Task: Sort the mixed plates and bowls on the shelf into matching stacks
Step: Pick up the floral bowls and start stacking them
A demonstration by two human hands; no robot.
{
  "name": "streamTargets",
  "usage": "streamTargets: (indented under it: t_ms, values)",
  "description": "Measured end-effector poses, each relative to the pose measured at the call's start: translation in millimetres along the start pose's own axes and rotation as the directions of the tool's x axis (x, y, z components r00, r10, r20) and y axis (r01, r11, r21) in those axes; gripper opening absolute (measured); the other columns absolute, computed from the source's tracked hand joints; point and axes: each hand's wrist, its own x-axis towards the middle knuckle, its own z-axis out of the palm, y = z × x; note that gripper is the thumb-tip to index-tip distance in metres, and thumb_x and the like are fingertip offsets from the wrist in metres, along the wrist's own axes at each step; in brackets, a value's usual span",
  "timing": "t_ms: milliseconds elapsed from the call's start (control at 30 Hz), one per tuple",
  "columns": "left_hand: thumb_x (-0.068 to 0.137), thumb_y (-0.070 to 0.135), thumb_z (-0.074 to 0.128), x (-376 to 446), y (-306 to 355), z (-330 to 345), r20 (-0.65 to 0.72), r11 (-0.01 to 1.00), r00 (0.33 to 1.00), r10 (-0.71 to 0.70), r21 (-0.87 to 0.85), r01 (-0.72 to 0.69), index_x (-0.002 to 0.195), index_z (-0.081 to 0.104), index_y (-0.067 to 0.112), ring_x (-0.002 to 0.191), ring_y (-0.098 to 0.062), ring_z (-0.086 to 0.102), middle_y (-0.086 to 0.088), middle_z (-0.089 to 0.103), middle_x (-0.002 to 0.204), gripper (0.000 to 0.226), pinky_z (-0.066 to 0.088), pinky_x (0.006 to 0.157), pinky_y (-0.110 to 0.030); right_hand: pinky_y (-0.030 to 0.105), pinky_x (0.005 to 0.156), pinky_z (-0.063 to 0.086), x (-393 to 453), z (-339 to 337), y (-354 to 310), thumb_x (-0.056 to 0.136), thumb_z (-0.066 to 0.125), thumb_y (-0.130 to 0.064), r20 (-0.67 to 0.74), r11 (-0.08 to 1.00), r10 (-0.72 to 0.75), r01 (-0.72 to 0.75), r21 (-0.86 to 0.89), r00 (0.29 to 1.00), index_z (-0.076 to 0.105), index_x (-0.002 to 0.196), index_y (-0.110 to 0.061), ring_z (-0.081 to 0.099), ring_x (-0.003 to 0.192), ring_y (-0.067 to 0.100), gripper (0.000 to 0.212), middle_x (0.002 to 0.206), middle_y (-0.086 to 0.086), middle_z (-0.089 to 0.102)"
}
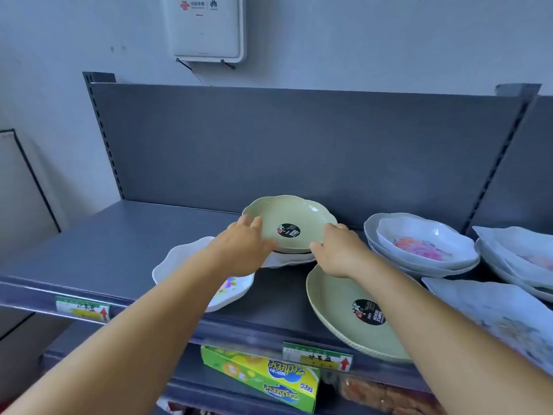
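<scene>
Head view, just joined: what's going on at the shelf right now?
A person grips a green scalloped bowl by its rim, left hand and right hand on opposite sides. It sits on a white dish. A larger green plate lies in front; white floral bowls are stacked to the right.

Even cool daylight on my shelf (134,235), soft shadows, slight overall blur, wide-angle bending at edges, small glare on green bowl (288,223)

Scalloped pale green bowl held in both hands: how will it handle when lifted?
The scalloped pale green bowl looks stiff, probably light plastic. Its glossy surface may be slippery, so the left hand and right hand gripping opposite rims seems sensible. The white dish beneath might shift.
</scene>
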Motion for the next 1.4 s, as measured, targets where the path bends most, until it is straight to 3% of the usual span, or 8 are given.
streamTargets:
  t_ms: [233, 400, 733, 867, 933, 1067, 1167, 1400]
  values:
    - [0.098, 0.034, 0.042, 35.3, 3.3, 4.9, -0.059, 0.979, 0.979, -0.193, -0.075, 0.189, 0.131, 0.040, 0.006, 0.118, -0.036, 0.044, -0.013, 0.040, 0.127, 0.043, 0.042, 0.089, -0.042, 0.032, 0.067, 0.035, 29.8, 2.6, -1.2, 0.097, 0.046, -0.024, -0.030, 0.986, 0.153, -0.151, 0.067, 0.988, 0.041, 0.130, -0.003, 0.046, 0.088, 0.032, 0.039, 0.134, 0.014, 0.038]
    - [0.079, 0.009, 0.040, 50.3, -7.9, 10.1, -0.070, 0.944, 0.968, -0.239, -0.252, 0.215, 0.105, 0.053, 0.006, 0.089, -0.038, 0.057, -0.018, 0.055, 0.106, 0.029, 0.040, 0.058, -0.032, 0.027, 0.045, 0.022, 44.6, 3.0, 0.2, 0.091, 0.049, -0.010, 0.001, 0.976, 0.199, -0.198, 0.095, 0.980, 0.048, 0.114, -0.005, 0.042, 0.081, 0.026, 0.023, 0.116, 0.015, 0.054]
    - [0.082, 0.002, 0.036, 7.7, 21.2, -24.1, -0.179, 0.903, 0.965, -0.190, -0.417, 0.100, 0.098, 0.051, 0.008, 0.084, -0.026, 0.045, -0.012, 0.043, 0.105, 0.023, 0.043, 0.058, -0.030, 0.028, 0.046, 0.021, -6.9, -38.8, 14.7, 0.092, 0.046, -0.014, -0.143, 0.962, 0.210, -0.178, 0.206, 0.967, 0.036, 0.098, -0.008, 0.042, 0.080, 0.028, 0.013, 0.102, 0.012, 0.040]
    - [0.084, -0.001, 0.038, -27.0, 43.0, -26.4, -0.111, 0.907, 0.985, -0.130, -0.415, 0.073, 0.092, 0.052, 0.011, 0.078, -0.028, 0.043, -0.006, 0.041, 0.096, 0.021, 0.039, 0.058, -0.029, 0.028, 0.046, 0.028, -48.8, -44.1, 33.7, 0.093, 0.043, -0.016, -0.159, 0.965, 0.227, -0.200, 0.170, 0.961, 0.049, 0.101, -0.005, 0.046, 0.062, 0.021, 0.015, 0.099, 0.012, 0.053]
    - [0.085, 0.000, 0.039, -42.5, 54.3, -23.5, -0.105, 0.921, 0.992, -0.068, -0.388, 0.022, 0.087, 0.049, 0.016, 0.084, -0.027, 0.044, -0.004, 0.043, 0.094, 0.019, 0.042, 0.060, -0.030, 0.027, 0.051, 0.035, -68.5, -41.7, 45.0, 0.094, 0.042, -0.019, -0.149, 0.962, 0.254, -0.234, 0.143, 0.956, 0.053, 0.110, -0.006, 0.051, 0.070, 0.023, 0.023, 0.103, 0.011, 0.058]
    - [0.093, 0.002, 0.037, -70.2, 76.1, -17.4, -0.061, 0.950, 0.997, 0.036, -0.306, -0.053, 0.125, 0.051, 0.007, 0.103, -0.029, 0.047, -0.005, 0.043, 0.100, 0.035, 0.048, 0.085, -0.039, 0.031, 0.067, 0.040, -102.0, -34.2, 64.1, 0.095, 0.041, -0.022, -0.142, 0.948, 0.316, -0.308, 0.079, 0.938, 0.052, 0.110, -0.006, 0.052, 0.088, 0.031, 0.025, 0.113, 0.013, 0.059]
    - [0.094, 0.002, 0.037, -84.4, 85.9, -8.0, -0.061, 0.958, 0.997, 0.048, -0.279, -0.064, 0.131, 0.046, 0.007, 0.109, -0.031, 0.051, -0.012, 0.048, 0.114, 0.039, 0.050, 0.088, -0.043, 0.030, 0.059, 0.037, -118.0, -28.3, 74.1, 0.095, 0.041, -0.021, -0.141, 0.941, 0.338, -0.330, 0.078, 0.931, 0.051, 0.101, -0.006, 0.052, 0.086, 0.030, 0.019, 0.107, 0.012, 0.056]
    - [0.090, 0.013, 0.049, -95.1, 87.6, 19.8, -0.137, 0.858, 0.990, -0.044, -0.513, -0.033, 0.113, 0.055, 0.012, 0.076, -0.022, 0.052, 0.003, 0.060, 0.092, 0.023, 0.038, 0.060, -0.030, 0.030, 0.065, 0.036, -126.5, -15.7, 98.9, 0.091, 0.045, -0.023, -0.176, 0.943, 0.308, -0.276, 0.185, 0.935, 0.057, 0.104, -0.005, 0.056, 0.091, 0.031, 0.025, 0.110, 0.014, 0.060]
